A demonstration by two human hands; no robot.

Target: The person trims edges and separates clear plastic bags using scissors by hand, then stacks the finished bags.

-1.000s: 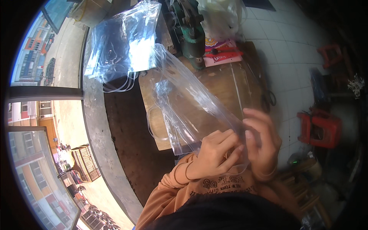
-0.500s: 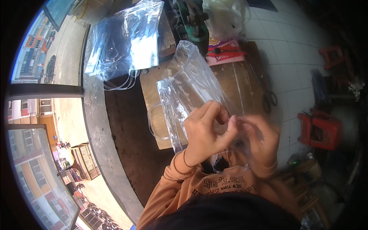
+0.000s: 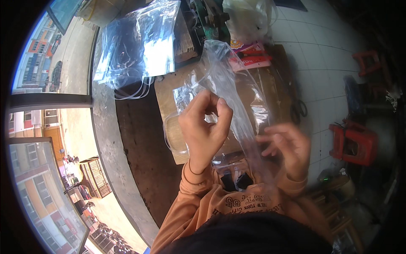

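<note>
A clear plastic bag (image 3: 230,78) stretches over the brown board, from near the green machine down to my lap. My left hand (image 3: 203,131) is closed, its thumb and fingertips pinching the bag's film near the middle. Beside the bag's right edge, my right hand (image 3: 288,149) has its fingers apart and slightly curled, with nothing visible in them. A looped clear handle (image 3: 166,137) lies on the board to the left of my left hand.
A shiny stack of clear plastic bags (image 3: 137,46) with looped handles lies at the far left. Behind the board stand a green metal machine (image 3: 211,21) and a whitish plastic bag (image 3: 247,21). Red packaging (image 3: 256,61) and black-handled scissors (image 3: 298,111) lie at right; red stools (image 3: 355,144) stand beyond.
My left hand has moved up and left, away from my right hand, pulling the film with it. My right hand's fingers have parted. The bag has spread wider toward the right.
</note>
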